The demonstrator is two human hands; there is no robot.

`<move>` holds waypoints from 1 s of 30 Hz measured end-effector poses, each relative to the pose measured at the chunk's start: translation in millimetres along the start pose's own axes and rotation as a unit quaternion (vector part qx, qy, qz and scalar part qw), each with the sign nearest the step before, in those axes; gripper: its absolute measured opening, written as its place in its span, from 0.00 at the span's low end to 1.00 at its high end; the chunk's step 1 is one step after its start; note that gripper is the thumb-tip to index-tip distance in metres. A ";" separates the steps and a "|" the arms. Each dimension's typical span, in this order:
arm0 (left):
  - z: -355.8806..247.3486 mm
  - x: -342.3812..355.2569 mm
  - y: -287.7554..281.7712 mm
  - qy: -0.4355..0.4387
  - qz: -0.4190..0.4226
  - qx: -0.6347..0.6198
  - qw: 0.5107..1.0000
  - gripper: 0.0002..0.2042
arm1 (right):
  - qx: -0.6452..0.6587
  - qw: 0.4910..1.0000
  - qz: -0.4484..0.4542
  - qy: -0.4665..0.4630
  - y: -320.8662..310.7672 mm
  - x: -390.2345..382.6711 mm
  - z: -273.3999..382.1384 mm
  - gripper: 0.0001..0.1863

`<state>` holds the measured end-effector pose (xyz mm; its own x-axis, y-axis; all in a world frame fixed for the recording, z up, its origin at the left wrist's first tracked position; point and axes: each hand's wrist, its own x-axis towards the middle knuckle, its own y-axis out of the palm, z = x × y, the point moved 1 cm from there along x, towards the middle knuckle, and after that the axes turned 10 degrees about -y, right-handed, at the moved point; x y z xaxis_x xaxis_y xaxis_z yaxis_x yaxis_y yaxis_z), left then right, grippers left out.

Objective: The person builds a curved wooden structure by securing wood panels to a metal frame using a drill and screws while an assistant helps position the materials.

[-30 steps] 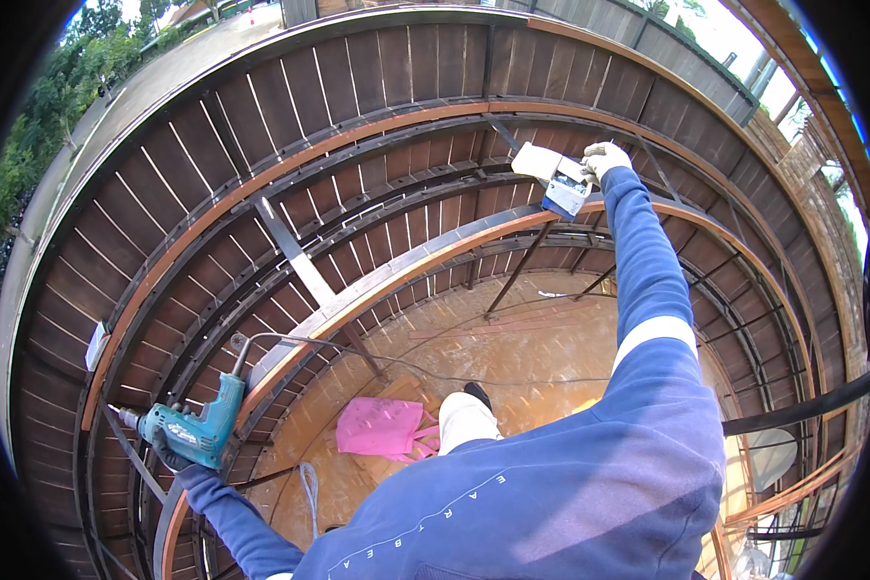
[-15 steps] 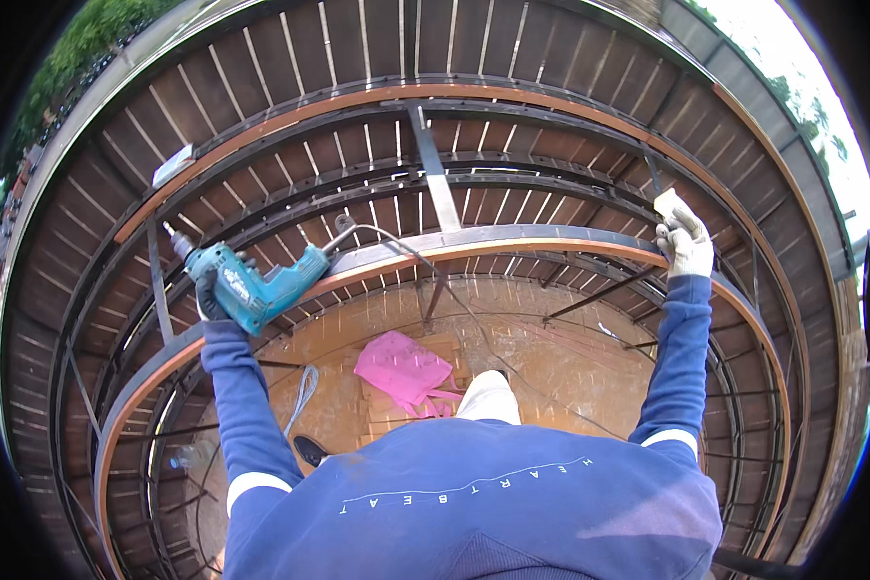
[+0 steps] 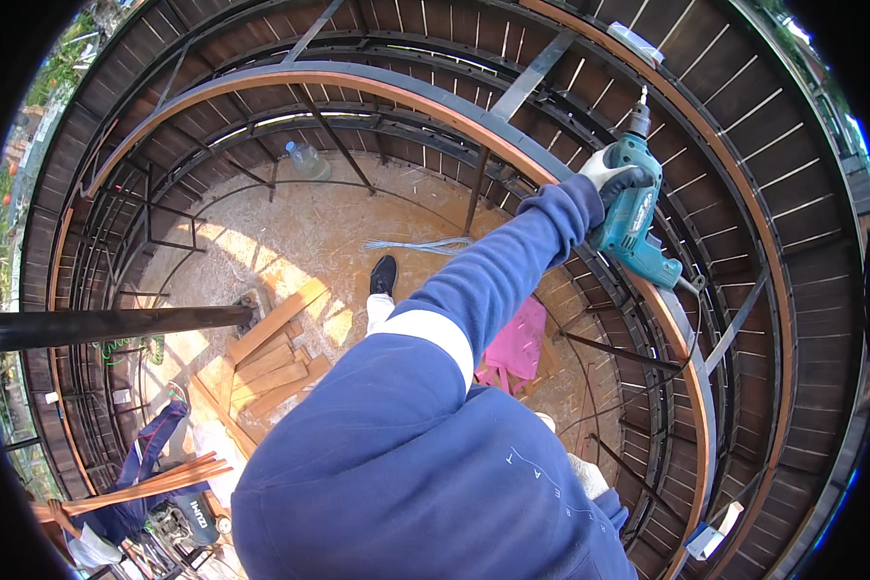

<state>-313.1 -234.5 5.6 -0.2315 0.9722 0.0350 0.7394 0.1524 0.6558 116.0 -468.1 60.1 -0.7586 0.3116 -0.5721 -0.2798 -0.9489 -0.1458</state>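
My left arm reaches across to the upper right, and my gloved left hand [image 3: 611, 177] wraps round the front of a teal power drill [image 3: 638, 208]. The drill's chuck and bit point up and away, toward the outer rail. Its handle hangs over the curved inner rail [image 3: 551, 159], and I cannot tell whether it touches. Low beside my body, my white-gloved right hand [image 3: 590, 476] shows only in part, its fingers hidden. An open white-and-blue box [image 3: 713, 534] rests at the inner rail, lower right. Another pale box [image 3: 636, 43] sits on the outer rail.
Dark slatted walls curve all round. A thick post [image 3: 116, 324] juts in from the left. Wood planks [image 3: 271, 362], a pink bag [image 3: 517, 343], a plastic bottle [image 3: 307, 162] and pale wires [image 3: 416, 246] lie on the floor. At lower left another person's hand [image 3: 63, 517] is at wooden strips [image 3: 155, 483].
My view has turned left, so the drill and rails now appear at the right. My right hand has come away from the small box at the rail and dropped to my side.
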 end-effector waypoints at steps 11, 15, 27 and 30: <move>26.1 12.2 6.4 -0.025 -0.017 0.069 0.997 0.34 | 0.024 0.876 -0.384 -0.292 -104.9 114.2 157.2 0.20; 17.9 6.8 -3.7 -0.066 0.017 0.003 0.998 0.31 | -0.073 0.823 -0.423 -0.372 -143.8 150.9 215.2 0.16; -19.2 -8.4 6.9 -0.124 0.023 0.025 0.992 0.28 | -0.027 0.775 -0.586 -0.235 -231.3 240.2 70.6 0.14; -21.1 -13.8 5.3 -0.144 0.030 -0.029 0.989 0.29 | -0.106 0.732 -0.618 -0.266 -220.4 237.8 95.7 0.14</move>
<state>-319.3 -250.9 24.5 0.0083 0.9907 -0.1355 0.7073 0.0899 0.7012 -59.0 -180.1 33.4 -0.1404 0.8606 0.4895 -0.8908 0.1060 -0.4418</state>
